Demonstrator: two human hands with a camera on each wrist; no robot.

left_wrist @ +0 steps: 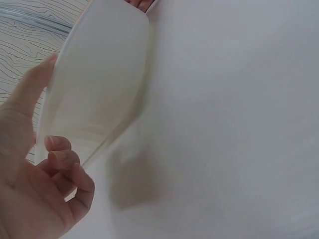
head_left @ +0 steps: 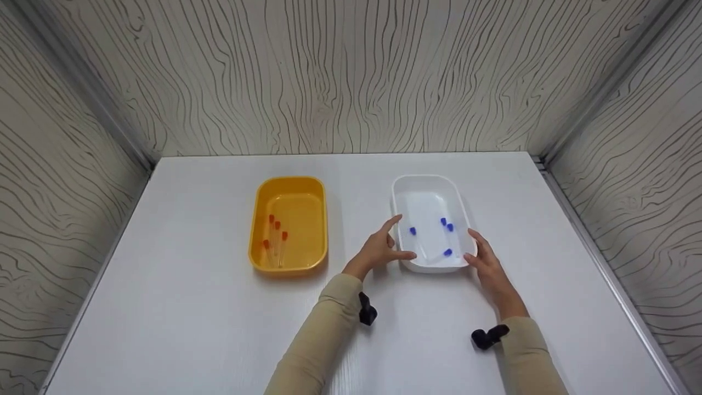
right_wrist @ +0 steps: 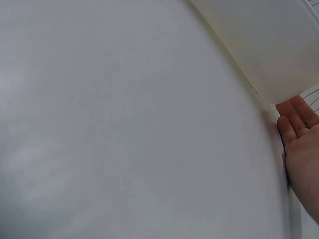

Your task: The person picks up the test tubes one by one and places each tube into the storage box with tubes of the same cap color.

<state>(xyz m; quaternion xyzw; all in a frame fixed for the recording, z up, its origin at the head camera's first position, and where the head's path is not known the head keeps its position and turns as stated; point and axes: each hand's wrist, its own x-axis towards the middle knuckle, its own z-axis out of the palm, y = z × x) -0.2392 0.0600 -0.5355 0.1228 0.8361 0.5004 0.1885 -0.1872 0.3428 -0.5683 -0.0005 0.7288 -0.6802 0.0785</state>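
Note:
A white tray (head_left: pixel 433 269) stands on the right half of the table. Lying in it are several clear, thin tubes with blue caps (head_left: pixel 447 252). At the tray's left front corner, my left hand (head_left: pixel 378 249) grips the rim, thumb over the front edge and index finger along the left side. The left wrist view shows the other fingers (left_wrist: pixel 65 159) curled by the tray's outer wall. My right hand (head_left: pixel 487 263) holds the right front corner, its thumb at the rim and its fingers against the outer side; in the right wrist view the tray partly hides those fingers.
To the left stands a yellow tray (head_left: pixel 323 241) holding several clear tubes with red-orange caps (head_left: pixel 277 225). Both trays rest on a white table (head_left: pixel 181 307). Wood-grain panels (head_left: pixel 329 77) rise behind and at both sides.

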